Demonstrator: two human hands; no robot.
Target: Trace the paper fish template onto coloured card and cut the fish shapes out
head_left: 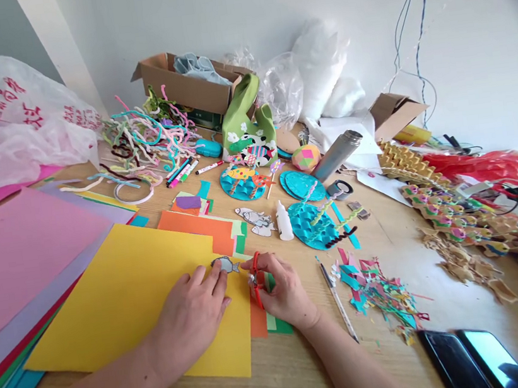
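Observation:
My left hand lies with its fingers stretched out over a large sheet of yellow paper. Its fingertips press a small grey paper fish cutout against that sheet near the far right corner. Beside the fish's tail, my right hand is closed on scissors with red handles; their blades are mostly hidden. Orange and green paper shows beneath the right hand. Further back lie more grey fish cutouts, close to a white glue bottle.
Stacked coloured paper fills the left side. Blue paper-covered discs and a metal flask stand behind the glue. To the right are a pen, paper scraps and two phones. Pipe cleaners are heaped at the back.

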